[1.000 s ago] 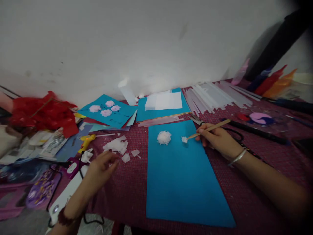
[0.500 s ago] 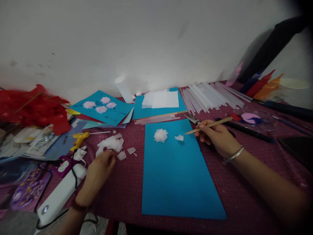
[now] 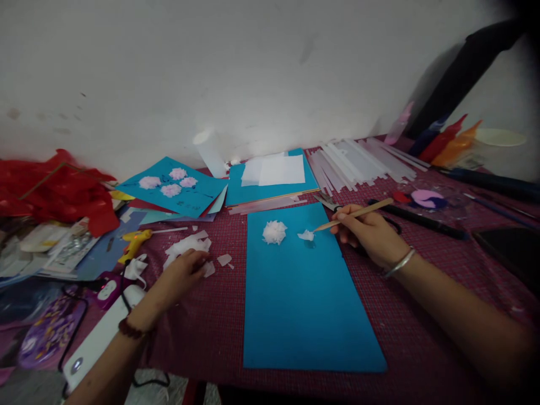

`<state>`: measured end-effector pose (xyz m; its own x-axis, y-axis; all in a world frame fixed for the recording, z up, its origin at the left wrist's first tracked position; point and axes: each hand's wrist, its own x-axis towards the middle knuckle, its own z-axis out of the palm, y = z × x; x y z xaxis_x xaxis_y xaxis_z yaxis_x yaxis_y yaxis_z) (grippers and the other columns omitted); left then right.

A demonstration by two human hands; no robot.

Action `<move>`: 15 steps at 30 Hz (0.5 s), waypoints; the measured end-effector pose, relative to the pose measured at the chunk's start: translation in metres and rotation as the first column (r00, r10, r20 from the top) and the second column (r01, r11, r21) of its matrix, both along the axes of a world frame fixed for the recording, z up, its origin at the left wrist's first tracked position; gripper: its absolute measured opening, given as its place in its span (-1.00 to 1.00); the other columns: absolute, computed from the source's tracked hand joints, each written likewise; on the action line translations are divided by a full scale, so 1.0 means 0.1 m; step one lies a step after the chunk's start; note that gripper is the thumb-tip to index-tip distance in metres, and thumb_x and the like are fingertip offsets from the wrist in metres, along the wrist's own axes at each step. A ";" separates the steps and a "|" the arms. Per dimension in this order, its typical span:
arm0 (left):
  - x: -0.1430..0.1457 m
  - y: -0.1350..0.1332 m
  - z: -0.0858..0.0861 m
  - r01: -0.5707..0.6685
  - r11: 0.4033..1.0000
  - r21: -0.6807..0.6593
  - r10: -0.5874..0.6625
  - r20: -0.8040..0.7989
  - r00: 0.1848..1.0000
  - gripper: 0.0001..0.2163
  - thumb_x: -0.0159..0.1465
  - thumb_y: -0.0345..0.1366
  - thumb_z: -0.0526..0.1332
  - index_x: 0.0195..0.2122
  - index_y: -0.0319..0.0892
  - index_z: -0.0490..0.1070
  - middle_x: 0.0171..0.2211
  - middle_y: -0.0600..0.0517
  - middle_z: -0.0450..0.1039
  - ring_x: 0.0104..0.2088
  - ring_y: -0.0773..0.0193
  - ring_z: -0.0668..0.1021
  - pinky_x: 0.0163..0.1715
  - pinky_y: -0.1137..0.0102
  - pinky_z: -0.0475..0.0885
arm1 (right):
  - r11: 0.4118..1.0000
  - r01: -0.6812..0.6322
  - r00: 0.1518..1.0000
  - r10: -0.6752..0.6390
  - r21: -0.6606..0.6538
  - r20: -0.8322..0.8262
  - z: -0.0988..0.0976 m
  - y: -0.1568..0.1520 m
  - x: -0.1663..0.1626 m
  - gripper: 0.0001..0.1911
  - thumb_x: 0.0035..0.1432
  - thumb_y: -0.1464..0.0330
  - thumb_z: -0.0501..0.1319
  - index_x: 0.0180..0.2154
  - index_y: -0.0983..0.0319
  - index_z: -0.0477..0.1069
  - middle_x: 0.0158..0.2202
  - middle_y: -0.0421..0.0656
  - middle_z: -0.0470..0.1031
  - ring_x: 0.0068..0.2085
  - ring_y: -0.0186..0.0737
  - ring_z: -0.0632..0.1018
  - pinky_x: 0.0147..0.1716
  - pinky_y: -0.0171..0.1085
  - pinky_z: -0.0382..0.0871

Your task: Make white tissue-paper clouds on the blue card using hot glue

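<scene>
Between its fingertips my right hand point(image 3: 367, 233) grips a thin pointed wooden stick point(image 3: 375, 207). The stick's tip is at a small white paper petal point(image 3: 305, 235) with a clear, wet-looking patch beside it on the blue sheet point(image 3: 312, 315). Left of that petal sits a fluffy white paper flower point(image 3: 274, 232). My left hand point(image 3: 183, 275) is low over the table, its bent fingers apart beside a small white paper piece point(image 3: 209, 269). A heap of white paper pieces point(image 3: 188, 244) lies just behind it. Scissors point(image 3: 327, 201) lie partly hidden behind my right hand.
A yellow glue gun point(image 3: 135, 245) and a white power strip point(image 3: 101, 337) with cords lie at left. Behind stand a blue card with pink flowers point(image 3: 171, 190) and a white roll point(image 3: 210, 153). Translucent strips point(image 3: 354, 163) and a black rod point(image 3: 422, 220) are at right.
My left hand has moved right and its fingers have stretched out toward the small paper piece. The stick stays at the petal; the whole view has shifted slightly.
</scene>
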<state>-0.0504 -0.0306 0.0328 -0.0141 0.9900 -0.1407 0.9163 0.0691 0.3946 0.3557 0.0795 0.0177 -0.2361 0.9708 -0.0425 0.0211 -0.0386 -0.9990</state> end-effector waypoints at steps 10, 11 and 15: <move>0.01 0.08 0.06 -0.109 0.986 -0.128 0.129 0.161 0.978 -0.83 -0.07 -0.18 0.17 -0.57 -0.15 0.23 -0.62 0.19 0.18 -0.58 0.38 0.27 -0.56 0.46 0.18 | 1.000 -0.006 1.000 0.007 0.014 -0.005 0.02 0.00 0.03 -0.74 0.11 0.15 0.19 -0.37 0.22 0.29 -0.50 -0.18 0.48 -0.62 -0.42 0.35 -0.73 -0.44 0.09; 0.00 0.07 0.05 -0.122 0.984 -0.128 0.143 0.173 0.975 -0.82 -0.07 -0.17 0.18 -0.57 -0.15 0.23 -0.62 0.20 0.18 -0.59 0.39 0.27 -0.56 0.47 0.18 | 1.000 -0.006 1.000 0.006 0.018 -0.003 0.03 0.00 0.03 -0.74 0.11 0.16 0.19 -0.38 0.22 0.29 -0.50 -0.18 0.48 -0.62 -0.42 0.35 -0.73 -0.44 0.09; -0.08 0.00 0.03 -0.174 0.976 -0.129 0.198 0.198 0.960 -0.76 -0.05 -0.11 0.21 -0.56 -0.16 0.25 -0.62 0.19 0.22 -0.60 0.39 0.30 -0.57 0.47 0.20 | 1.000 -0.006 1.000 0.007 0.027 -0.027 0.04 0.00 0.02 -0.76 0.09 0.18 0.20 -0.39 0.21 0.28 -0.52 -0.20 0.46 -0.64 -0.42 0.33 -0.74 -0.43 0.08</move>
<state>-0.0582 -0.0303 0.0358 -0.1554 0.9509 -0.2675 0.7810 0.2841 0.5562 0.3578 0.0792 0.0219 -0.2431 0.9699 -0.0102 -0.0058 -0.0120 -0.9999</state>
